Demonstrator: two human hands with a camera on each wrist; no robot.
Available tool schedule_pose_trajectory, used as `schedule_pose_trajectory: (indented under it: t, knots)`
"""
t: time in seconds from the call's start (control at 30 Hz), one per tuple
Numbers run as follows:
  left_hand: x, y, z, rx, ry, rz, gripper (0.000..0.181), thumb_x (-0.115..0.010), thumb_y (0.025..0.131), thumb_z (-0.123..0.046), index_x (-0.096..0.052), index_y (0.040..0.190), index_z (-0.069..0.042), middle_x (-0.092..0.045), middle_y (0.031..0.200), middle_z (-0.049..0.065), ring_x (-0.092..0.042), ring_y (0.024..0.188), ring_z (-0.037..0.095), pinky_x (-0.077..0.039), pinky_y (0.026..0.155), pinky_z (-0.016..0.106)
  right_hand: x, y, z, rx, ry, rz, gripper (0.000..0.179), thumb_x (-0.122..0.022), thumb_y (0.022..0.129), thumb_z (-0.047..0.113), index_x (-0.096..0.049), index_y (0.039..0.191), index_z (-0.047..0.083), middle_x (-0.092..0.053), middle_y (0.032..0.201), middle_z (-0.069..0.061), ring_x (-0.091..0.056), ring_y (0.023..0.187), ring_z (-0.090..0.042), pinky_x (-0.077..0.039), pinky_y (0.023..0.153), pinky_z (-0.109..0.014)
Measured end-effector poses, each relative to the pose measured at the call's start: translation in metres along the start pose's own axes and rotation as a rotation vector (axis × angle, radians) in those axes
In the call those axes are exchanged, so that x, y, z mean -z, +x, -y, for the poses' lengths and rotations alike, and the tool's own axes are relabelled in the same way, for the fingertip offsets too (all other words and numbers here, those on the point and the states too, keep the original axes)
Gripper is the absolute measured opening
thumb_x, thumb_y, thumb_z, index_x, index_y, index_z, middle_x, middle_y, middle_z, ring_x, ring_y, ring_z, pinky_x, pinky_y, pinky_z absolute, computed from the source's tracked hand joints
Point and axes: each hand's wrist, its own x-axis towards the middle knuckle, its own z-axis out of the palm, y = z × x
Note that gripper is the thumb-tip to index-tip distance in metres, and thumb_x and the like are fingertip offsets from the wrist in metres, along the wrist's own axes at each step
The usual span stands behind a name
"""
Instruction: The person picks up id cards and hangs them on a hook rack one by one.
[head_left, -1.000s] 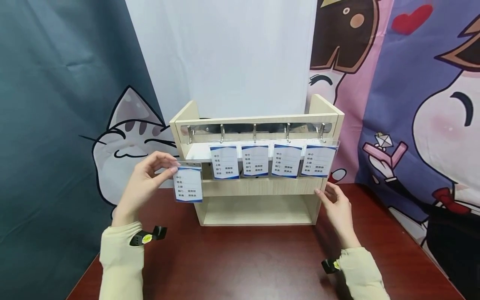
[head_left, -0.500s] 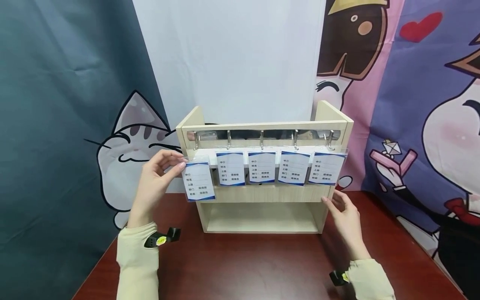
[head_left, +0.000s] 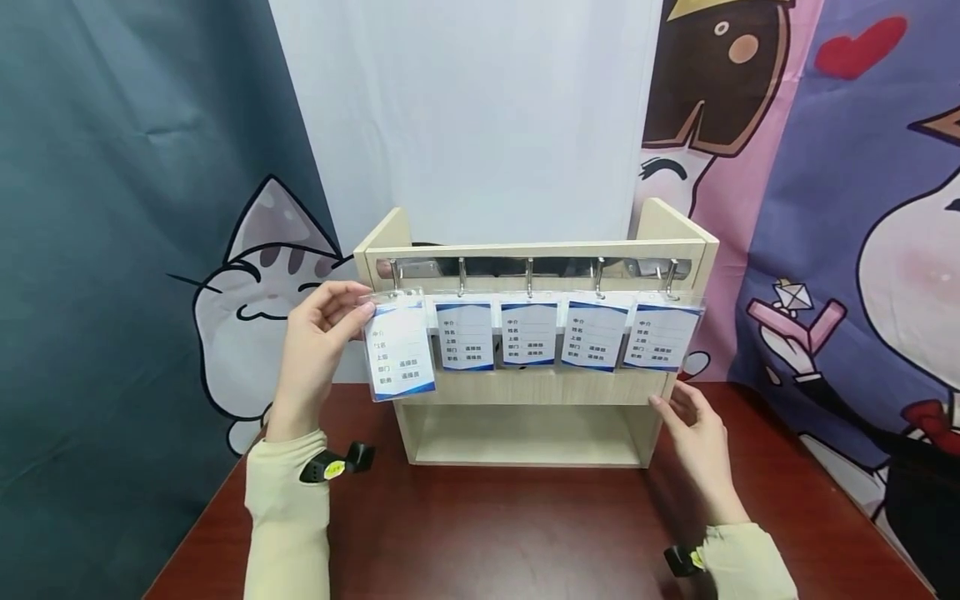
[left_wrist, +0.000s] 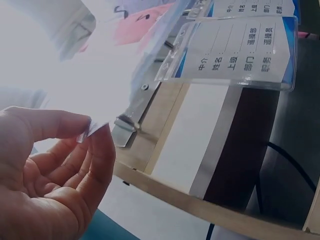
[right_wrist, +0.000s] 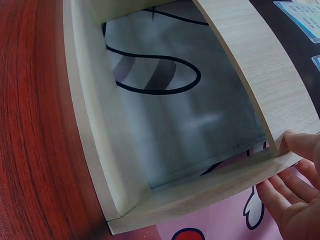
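Observation:
My left hand [head_left: 315, 358] pinches the upper left corner of a clear plastic badge holder [head_left: 402, 354] with a white and blue card in it. The holder tilts slightly, its top edge at the leftmost hook [head_left: 395, 273] of a metal rail; whether the hook passes through it I cannot tell. In the left wrist view, glare washes out the pinched badge holder, and thumb and fingertips [left_wrist: 102, 145] meet at its corner. My right hand [head_left: 697, 450] grips the right side of a pale wooden shelf [head_left: 525, 389], thumb on the front, fingers along the outer side [right_wrist: 295, 195].
Several similar badge holders [head_left: 529, 335] hang in a row from the other hooks. The shelf stands on a dark red table [head_left: 510, 525], its lower compartment [head_left: 525, 435] facing me. Behind it hang a pale curtain [head_left: 480, 117] and cartoon-printed cloth [head_left: 810, 208].
My left hand has raised the badge holder and brought it rightward, from beside the shelf to the leftmost hook. My right hand keeps its grip on the shelf's side. The head view has shifted slightly.

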Motion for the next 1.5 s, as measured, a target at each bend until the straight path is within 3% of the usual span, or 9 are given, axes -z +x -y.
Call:
schedule_pose_trajectory:
  t: [0.4,0.67,0.87,0.93,1.1,1.2,1.33,1.43,1.5]
  knots:
    - [-0.003,0.009,-0.002,0.038,0.010,-0.014,0.024,-0.068,0.097,-0.007,-0.064,0.113,0.010,-0.068,0.093,0.008,-0.063,0.074,0.014,-0.056,0.058,0.020,0.002,0.001,0.002,-0.005,0.015,-0.003,0.055,-0.071,0.096,0.036,-0.056,0.142,0.009,-0.064,0.134,-0.013,-0.060,0.112,-0.006,-0.042,0.081,-0.002]
    - [-0.005,0.010,-0.001,0.069,0.013,-0.015,0.022,-0.068,0.097,-0.008,-0.064,0.111,0.009,-0.069,0.094,0.005,-0.063,0.075,0.014,-0.055,0.057,0.021,0.003,0.001,0.001,-0.006,0.024,0.005,0.057,-0.069,0.097,0.037,-0.054,0.143,0.008,-0.062,0.136,-0.016,-0.059,0.122,-0.031,-0.041,0.079,-0.002]
    - [-0.009,0.011,0.000,0.079,0.008,-0.034,0.015,-0.068,0.096,-0.005,-0.066,0.106,0.006,-0.070,0.093,0.007,-0.062,0.073,0.013,-0.054,0.055,0.020,0.003,0.000,0.000,-0.011,0.032,0.020,0.057,-0.069,0.097,0.037,-0.053,0.143,0.007,-0.061,0.137,-0.017,-0.059,0.123,-0.031,-0.041,0.078,-0.002]
    - [-0.010,0.011,0.000,0.068,0.028,-0.052,0.014,-0.067,0.096,-0.005,-0.067,0.105,0.005,-0.070,0.092,0.008,-0.060,0.073,0.014,-0.053,0.054,0.019,0.002,0.001,-0.001,-0.005,0.032,0.014,0.056,-0.069,0.097,0.037,-0.054,0.143,0.007,-0.062,0.135,-0.016,-0.061,0.121,-0.026,-0.042,0.079,-0.002]
    - [-0.011,0.010,-0.002,0.068,0.073,-0.079,0.016,-0.067,0.096,-0.006,-0.067,0.106,0.006,-0.070,0.091,0.004,-0.059,0.073,0.015,-0.051,0.055,0.018,0.001,0.002,-0.001,0.008,0.045,0.009,0.054,-0.070,0.096,0.036,-0.056,0.141,0.008,-0.065,0.132,-0.015,-0.058,0.106,0.006,-0.044,0.081,-0.003]
    - [-0.010,0.010,-0.003,0.082,0.080,-0.073,0.018,-0.067,0.096,-0.007,-0.067,0.107,0.007,-0.071,0.092,0.000,-0.059,0.075,0.015,-0.051,0.056,0.017,0.002,0.002,-0.001,0.005,0.049,0.005,0.054,-0.070,0.096,0.036,-0.057,0.141,0.009,-0.065,0.131,-0.015,-0.054,0.101,0.013,-0.043,0.081,-0.003]
    - [-0.011,0.011,-0.004,0.084,0.093,-0.078,0.017,-0.068,0.095,-0.006,-0.068,0.107,0.006,-0.071,0.092,0.002,-0.059,0.074,0.014,-0.050,0.055,0.018,0.004,0.001,0.000,-0.005,0.040,0.018,0.056,-0.069,0.097,0.039,-0.055,0.143,0.009,-0.064,0.133,-0.015,-0.062,0.113,-0.006,-0.043,0.081,-0.003]
    - [-0.010,0.012,-0.005,0.080,0.101,-0.080,0.017,-0.069,0.095,-0.006,-0.068,0.107,0.006,-0.071,0.091,0.003,-0.058,0.073,0.014,-0.050,0.055,0.018,0.004,0.002,0.001,-0.008,0.032,0.029,0.058,-0.068,0.097,0.041,-0.053,0.144,0.009,-0.062,0.136,-0.015,-0.061,0.122,-0.026,-0.041,0.081,-0.003]
    - [-0.010,0.012,-0.006,0.076,0.100,-0.078,0.018,-0.069,0.094,-0.006,-0.068,0.107,0.007,-0.070,0.089,0.003,-0.058,0.071,0.014,-0.050,0.054,0.018,0.003,0.002,0.001,-0.004,0.036,0.031,0.059,-0.068,0.097,0.040,-0.053,0.144,0.009,-0.062,0.136,-0.016,-0.059,0.124,-0.031,-0.041,0.081,-0.003]
